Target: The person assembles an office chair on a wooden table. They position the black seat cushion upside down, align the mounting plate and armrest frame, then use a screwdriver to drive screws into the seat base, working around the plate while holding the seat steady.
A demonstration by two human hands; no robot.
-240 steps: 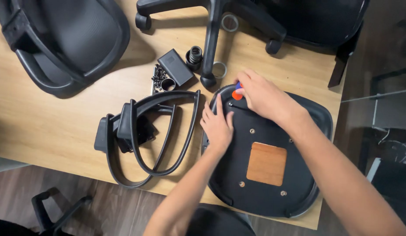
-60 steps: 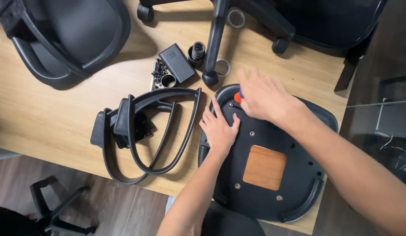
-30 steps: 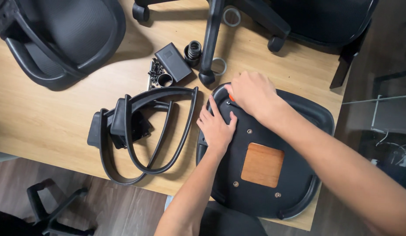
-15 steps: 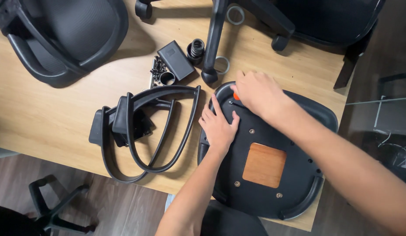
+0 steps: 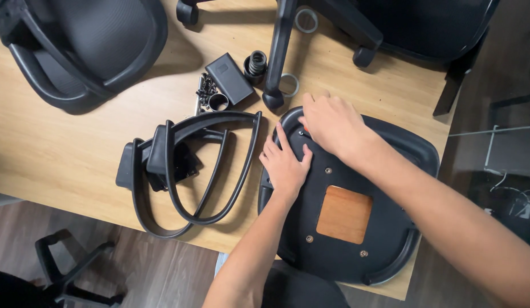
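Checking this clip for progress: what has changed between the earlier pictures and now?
Very little. The right hand has stayed over the small orange-tipped item at the upturned seat base's top edge; less orange shows now. The left hand stays flat on the base. Nothing was picked up or released. The two armrests, small black box and wooden table are unchanged.

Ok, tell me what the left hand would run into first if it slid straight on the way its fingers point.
The left hand lies flat on the black seat base, fingers pointing up and slightly right. Going straight on, it would probably first meet the right hand, which rests just ahead near the seat's edge.
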